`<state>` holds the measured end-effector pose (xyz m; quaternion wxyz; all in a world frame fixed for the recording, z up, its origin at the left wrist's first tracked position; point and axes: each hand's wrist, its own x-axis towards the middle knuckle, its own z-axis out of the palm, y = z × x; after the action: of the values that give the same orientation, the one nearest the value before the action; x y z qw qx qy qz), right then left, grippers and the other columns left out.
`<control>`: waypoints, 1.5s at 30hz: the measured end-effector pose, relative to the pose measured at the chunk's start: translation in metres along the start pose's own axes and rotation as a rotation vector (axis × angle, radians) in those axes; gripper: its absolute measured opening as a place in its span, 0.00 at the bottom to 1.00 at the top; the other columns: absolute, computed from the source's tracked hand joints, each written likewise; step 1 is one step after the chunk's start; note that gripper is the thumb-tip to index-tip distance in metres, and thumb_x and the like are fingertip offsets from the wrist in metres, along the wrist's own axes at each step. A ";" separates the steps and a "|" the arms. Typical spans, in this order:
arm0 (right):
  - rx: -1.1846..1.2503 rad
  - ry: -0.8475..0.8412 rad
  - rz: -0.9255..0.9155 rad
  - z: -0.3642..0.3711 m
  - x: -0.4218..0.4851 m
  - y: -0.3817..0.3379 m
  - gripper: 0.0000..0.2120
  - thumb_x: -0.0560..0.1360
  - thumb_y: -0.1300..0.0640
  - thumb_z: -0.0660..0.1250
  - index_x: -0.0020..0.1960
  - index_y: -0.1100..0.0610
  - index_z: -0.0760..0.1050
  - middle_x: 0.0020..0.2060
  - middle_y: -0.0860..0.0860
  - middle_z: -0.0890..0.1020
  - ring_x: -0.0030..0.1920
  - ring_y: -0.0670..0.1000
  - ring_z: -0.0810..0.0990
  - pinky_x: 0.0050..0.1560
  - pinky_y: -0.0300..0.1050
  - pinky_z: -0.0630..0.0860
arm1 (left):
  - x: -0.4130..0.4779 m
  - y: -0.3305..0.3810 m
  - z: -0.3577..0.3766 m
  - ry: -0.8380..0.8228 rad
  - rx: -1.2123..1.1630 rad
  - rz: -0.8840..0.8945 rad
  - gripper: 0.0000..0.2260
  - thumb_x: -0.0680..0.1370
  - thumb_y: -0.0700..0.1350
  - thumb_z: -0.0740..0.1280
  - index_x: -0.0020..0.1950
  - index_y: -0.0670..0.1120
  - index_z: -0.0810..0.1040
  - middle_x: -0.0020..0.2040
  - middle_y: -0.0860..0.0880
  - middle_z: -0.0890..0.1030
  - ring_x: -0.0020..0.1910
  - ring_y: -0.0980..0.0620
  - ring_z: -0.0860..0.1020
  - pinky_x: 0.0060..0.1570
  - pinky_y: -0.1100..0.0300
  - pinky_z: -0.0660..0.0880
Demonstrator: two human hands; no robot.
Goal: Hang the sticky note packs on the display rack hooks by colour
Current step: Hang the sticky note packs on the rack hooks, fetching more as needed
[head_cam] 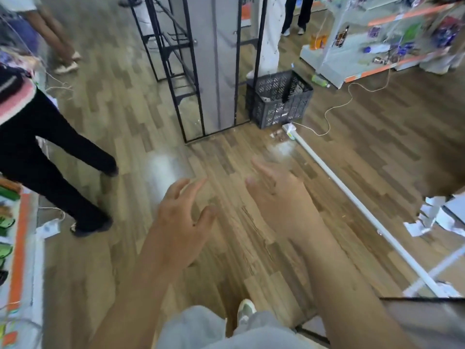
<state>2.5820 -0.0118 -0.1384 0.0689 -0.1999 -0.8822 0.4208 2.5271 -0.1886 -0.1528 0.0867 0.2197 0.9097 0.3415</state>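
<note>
Both hands empty over the floor; no packs in view.

Left hand (181,217) and right hand (274,195) held out, fingers (193,190) spread, pinching nothing. Packs not in either hand; cannot tell where they lie. Black rack (193,71) stands ahead, crate (279,99) against its right foot. Risks, as judged: tripping on the white pole (352,197) or cord (337,107) on the right, or bumping the person (50,152) walking on the left. Open floor (221,159) runs straight to the rack's near edge; keep to the middle.

The tall display rack (195,71), black metal bars, stands upright straight ahead.
</note>
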 end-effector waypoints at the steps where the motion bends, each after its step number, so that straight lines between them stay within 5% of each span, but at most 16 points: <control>1: -0.007 -0.021 -0.005 0.006 0.019 -0.005 0.22 0.81 0.48 0.60 0.74 0.50 0.66 0.71 0.43 0.70 0.70 0.40 0.65 0.62 0.26 0.56 | 0.018 -0.008 -0.006 0.007 -0.005 -0.019 0.23 0.78 0.51 0.63 0.74 0.55 0.67 0.74 0.54 0.65 0.72 0.57 0.63 0.63 0.65 0.59; 7: -0.137 -0.054 -0.013 0.052 0.144 -0.036 0.25 0.81 0.48 0.60 0.76 0.51 0.63 0.74 0.49 0.67 0.73 0.46 0.64 0.61 0.26 0.53 | 0.139 -0.065 -0.038 0.063 0.015 -0.081 0.24 0.79 0.51 0.63 0.75 0.56 0.65 0.76 0.51 0.63 0.72 0.49 0.66 0.67 0.55 0.64; 9: -0.210 -0.071 -0.017 0.074 0.186 -0.055 0.26 0.81 0.47 0.59 0.77 0.52 0.59 0.75 0.53 0.63 0.76 0.50 0.58 0.73 0.38 0.51 | 0.177 -0.091 -0.053 0.069 0.009 -0.088 0.24 0.80 0.52 0.62 0.75 0.56 0.64 0.76 0.51 0.62 0.74 0.50 0.62 0.71 0.50 0.62; 12: -0.261 -0.098 0.019 0.102 0.249 -0.090 0.27 0.82 0.47 0.57 0.78 0.51 0.56 0.77 0.56 0.59 0.78 0.51 0.52 0.77 0.51 0.48 | 0.235 -0.125 -0.087 0.080 -0.005 -0.082 0.23 0.79 0.53 0.61 0.75 0.56 0.64 0.76 0.51 0.62 0.75 0.52 0.59 0.73 0.45 0.60; 16: -0.231 -0.074 0.038 0.135 0.325 -0.128 0.27 0.81 0.45 0.58 0.78 0.47 0.57 0.78 0.53 0.57 0.78 0.51 0.48 0.77 0.52 0.47 | 0.314 -0.164 -0.133 0.099 -0.062 -0.032 0.23 0.78 0.54 0.61 0.74 0.58 0.67 0.74 0.55 0.64 0.74 0.54 0.62 0.71 0.53 0.61; 23: -0.201 -0.118 0.152 0.188 0.442 -0.144 0.28 0.80 0.42 0.57 0.77 0.45 0.57 0.78 0.49 0.57 0.78 0.49 0.48 0.77 0.48 0.47 | 0.437 -0.225 -0.163 0.043 -0.123 -0.064 0.21 0.78 0.54 0.61 0.72 0.59 0.69 0.74 0.56 0.64 0.73 0.54 0.63 0.68 0.57 0.61; 30: -0.129 -0.064 0.062 0.226 0.614 -0.173 0.27 0.80 0.44 0.58 0.77 0.49 0.60 0.74 0.46 0.64 0.77 0.49 0.56 0.76 0.52 0.54 | 0.605 -0.264 -0.196 0.041 -0.068 -0.071 0.22 0.79 0.53 0.61 0.73 0.58 0.68 0.75 0.56 0.63 0.73 0.53 0.63 0.70 0.54 0.63; 37: -0.122 -0.125 -0.044 0.244 0.784 -0.234 0.26 0.80 0.45 0.57 0.77 0.50 0.59 0.75 0.45 0.62 0.76 0.44 0.56 0.76 0.46 0.54 | 0.762 -0.287 -0.249 0.114 -0.071 -0.091 0.21 0.79 0.49 0.64 0.72 0.54 0.70 0.74 0.52 0.65 0.73 0.52 0.64 0.71 0.55 0.62; 41: -0.105 -0.184 -0.081 0.263 0.860 -0.263 0.26 0.81 0.46 0.58 0.77 0.49 0.59 0.74 0.41 0.64 0.70 0.34 0.59 0.68 0.29 0.53 | 0.834 -0.315 -0.275 0.138 -0.067 -0.117 0.21 0.79 0.50 0.64 0.72 0.54 0.69 0.74 0.52 0.66 0.72 0.53 0.65 0.64 0.62 0.61; 45: -0.092 -0.200 -0.069 0.300 0.936 -0.285 0.26 0.81 0.46 0.58 0.77 0.48 0.58 0.74 0.41 0.64 0.73 0.37 0.60 0.68 0.30 0.55 | 0.914 -0.354 -0.297 0.128 -0.110 -0.127 0.21 0.79 0.52 0.63 0.72 0.57 0.68 0.74 0.56 0.65 0.69 0.55 0.68 0.59 0.64 0.62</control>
<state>1.5590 -0.0032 -0.1531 -0.0142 -0.1293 -0.9095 0.3950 1.5029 -0.1791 -0.1703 0.0620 0.1343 0.9054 0.3979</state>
